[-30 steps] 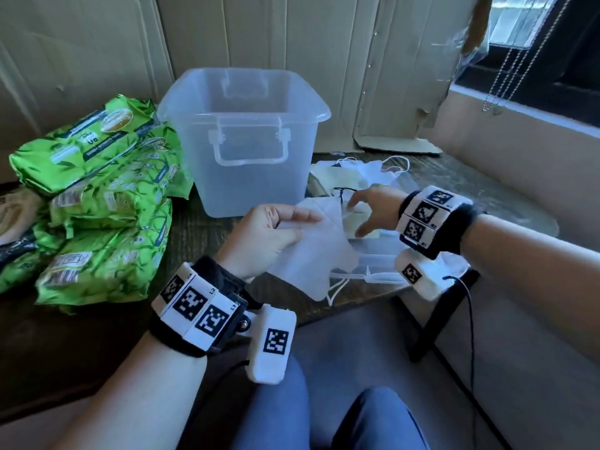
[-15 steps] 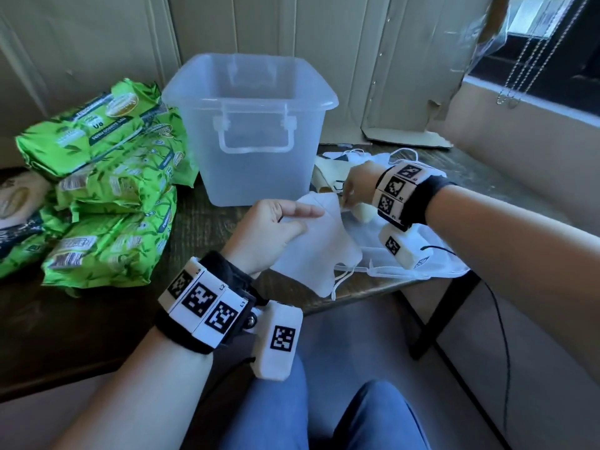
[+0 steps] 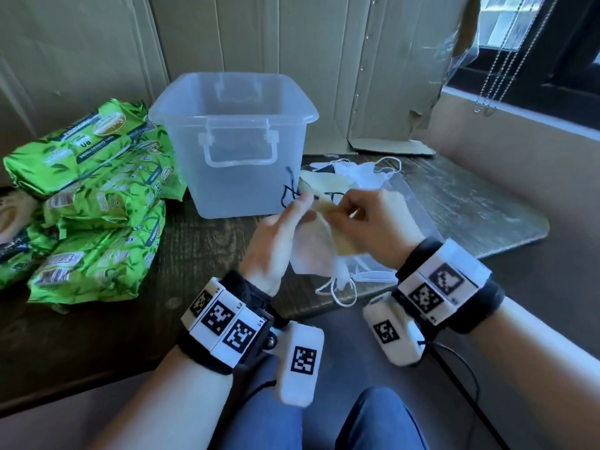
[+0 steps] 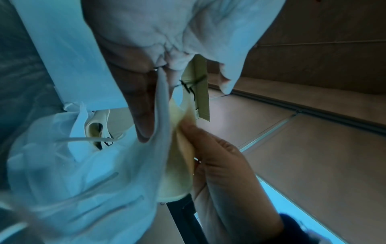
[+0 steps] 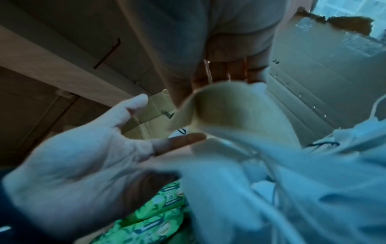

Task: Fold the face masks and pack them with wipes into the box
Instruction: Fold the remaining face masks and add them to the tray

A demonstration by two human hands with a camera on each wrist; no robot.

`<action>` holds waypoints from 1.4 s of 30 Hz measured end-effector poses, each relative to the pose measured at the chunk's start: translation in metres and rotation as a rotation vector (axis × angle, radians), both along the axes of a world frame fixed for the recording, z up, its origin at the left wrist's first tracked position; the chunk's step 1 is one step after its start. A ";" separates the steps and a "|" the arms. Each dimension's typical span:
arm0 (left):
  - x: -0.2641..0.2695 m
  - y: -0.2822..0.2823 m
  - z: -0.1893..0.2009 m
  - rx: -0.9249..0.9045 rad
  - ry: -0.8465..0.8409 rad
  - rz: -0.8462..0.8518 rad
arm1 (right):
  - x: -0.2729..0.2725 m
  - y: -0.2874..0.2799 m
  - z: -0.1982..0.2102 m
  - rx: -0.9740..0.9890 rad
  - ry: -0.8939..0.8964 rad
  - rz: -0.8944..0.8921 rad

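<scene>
My left hand [image 3: 297,211] holds a folded white mask [image 3: 313,254] upright over the table's front edge, its ear loops dangling below. My right hand [image 3: 337,216] pinches a cream mask [image 3: 342,245] and presses it against the white one. In the left wrist view the right hand's fingers [image 4: 208,148] grip the cream mask [image 4: 179,156] beside the white mask [image 4: 104,165]. In the right wrist view the cream mask [image 5: 229,112] curls open next to my left hand [image 5: 83,156]. The clear plastic box [image 3: 233,118] stands open just behind the hands.
Several green wipes packs [image 3: 97,196] are heaped on the left of the dark table [image 3: 201,254]. More white and cream masks [image 3: 363,172] lie right of the box. Cardboard [image 3: 389,147] leans on the back wall. My knees [image 3: 373,423] are under the table edge.
My right hand left the mask pile with a cream mask and brought it back against the white mask in my left hand, which lifted slightly.
</scene>
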State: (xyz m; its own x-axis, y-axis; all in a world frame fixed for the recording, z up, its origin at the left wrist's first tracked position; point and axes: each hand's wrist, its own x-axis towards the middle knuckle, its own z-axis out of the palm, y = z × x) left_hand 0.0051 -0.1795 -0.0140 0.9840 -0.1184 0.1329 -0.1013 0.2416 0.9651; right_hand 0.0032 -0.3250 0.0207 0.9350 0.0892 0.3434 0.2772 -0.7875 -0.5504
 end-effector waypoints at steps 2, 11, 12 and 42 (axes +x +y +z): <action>-0.003 0.001 -0.001 0.011 -0.002 -0.022 | -0.007 0.004 -0.012 0.024 0.083 0.126; -0.003 0.015 -0.013 0.240 -0.049 0.096 | -0.011 -0.008 -0.031 0.294 0.104 0.161; -0.003 0.016 -0.013 0.222 -0.056 0.073 | -0.010 -0.009 -0.031 0.341 0.124 0.164; 0.019 0.035 -0.019 0.129 0.000 0.178 | 0.002 -0.032 -0.033 0.706 0.053 -0.049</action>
State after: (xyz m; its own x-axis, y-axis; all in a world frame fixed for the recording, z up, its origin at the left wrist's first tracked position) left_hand 0.0239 -0.1448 -0.0326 0.9909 0.0412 0.1284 -0.1318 0.0939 0.9868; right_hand 0.0054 -0.3571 -0.0124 0.9492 -0.1808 0.2575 0.2091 -0.2489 -0.9457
